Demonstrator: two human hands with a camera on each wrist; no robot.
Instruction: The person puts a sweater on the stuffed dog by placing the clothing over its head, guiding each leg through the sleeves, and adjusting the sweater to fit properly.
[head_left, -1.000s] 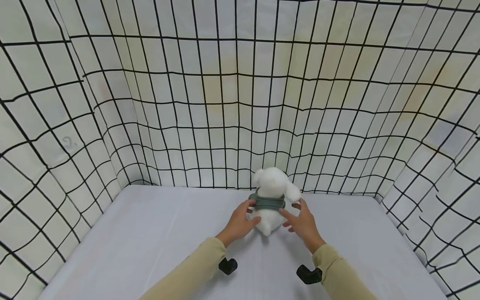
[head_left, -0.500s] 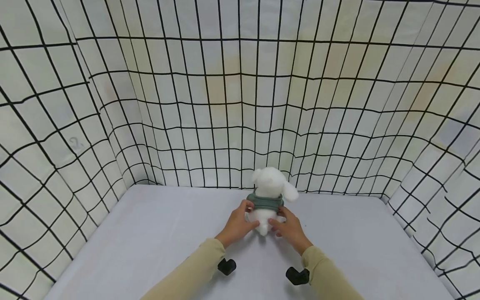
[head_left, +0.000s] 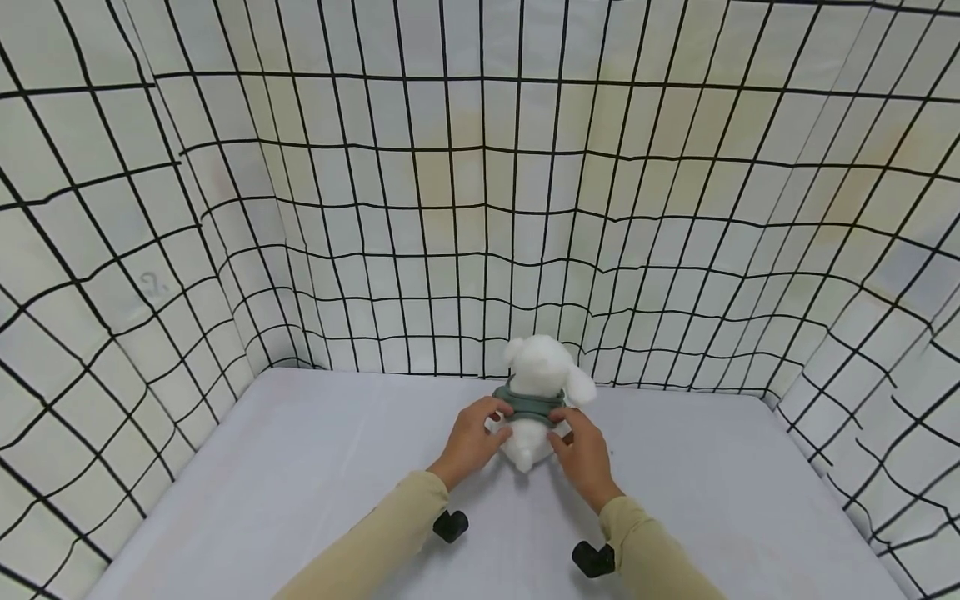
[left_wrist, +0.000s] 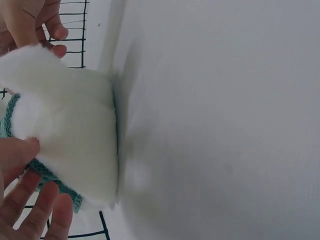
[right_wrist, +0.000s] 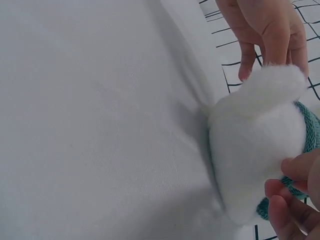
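Note:
A white plush toy (head_left: 540, 367) with floppy ears sits upright on the white surface, its back toward the head camera. It wears a green knitted sweater (head_left: 531, 407). My left hand (head_left: 468, 437) pinches the sweater's lower edge at the toy's left side; in the left wrist view its thumb lies on the white fur (left_wrist: 70, 135) beside the knit. On the opposite side my right hand (head_left: 585, 454) pinches the same hem between thumb and fingers, seen closely in the right wrist view beside the knit edge (right_wrist: 262, 207). The toy's front is hidden.
A white-covered table (head_left: 337, 467) spreads around the toy. Black grid netting (head_left: 420, 250) over pale walls encloses the back and both sides, close behind the toy. Black wrist devices hang under each sleeve, one at the left (head_left: 451, 526) and one at the right (head_left: 593, 559).
My right hand has come in leftward from beside the toy and now holds the sweater's hem. Both hands have shifted up slightly from the toy's lower body to the hem.

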